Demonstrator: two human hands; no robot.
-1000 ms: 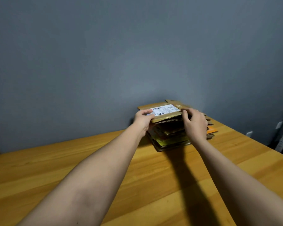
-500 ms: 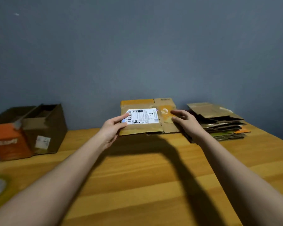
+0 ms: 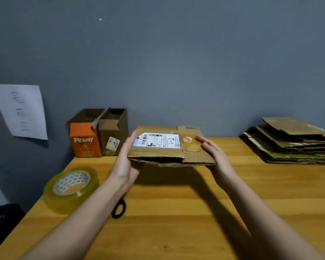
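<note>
A flattened cardboard box (image 3: pixel 158 153) with a white shipping label (image 3: pixel 158 140) hangs level above the middle of the wooden table (image 3: pixel 176 212). My left hand (image 3: pixel 125 164) holds its left edge, fingers stretched up along the side and thumb underneath. On the other end, my right hand (image 3: pixel 213 155) lies with its fingers over the right flap, and its thumb is hidden below the cardboard. The box casts a shadow on the table beneath it.
A stack of flattened cartons (image 3: pixel 293 141) lies at the back right. Two open boxes, one orange (image 3: pixel 84 139) and one brown (image 3: pixel 114 132), stand at the back left. A roll of clear tape (image 3: pixel 71 188) and a black ring (image 3: pixel 118 208) lie near the left edge. A paper sheet (image 3: pixel 21 111) hangs on the wall.
Both hands lifted the top flattened box off the stack and carried it left and toward me. The view swung left, bringing the open boxes and the tape roll into sight.
</note>
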